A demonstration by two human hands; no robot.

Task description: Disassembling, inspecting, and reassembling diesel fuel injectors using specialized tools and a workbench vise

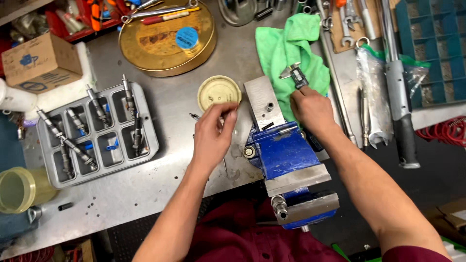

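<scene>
I see the blue vise point(284, 155) at the lower middle, hanging over the near edge of the grey metal surface point(160, 179). My left hand point(213, 131) pinches something too small to tell, just under a round cream lid point(218, 92). My right hand point(313, 109) holds a caliper point(295, 75) on the green cloth point(286, 48). There is open room between the vise and the grey tray point(97, 133) at left. A brown box point(41, 60) with blue marks sits upper left.

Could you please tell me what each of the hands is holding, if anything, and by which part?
The right hand grips the digital caliper at its lower end, over the green cloth. The left hand pinches something small at its fingertips; what it is cannot be told.
</scene>
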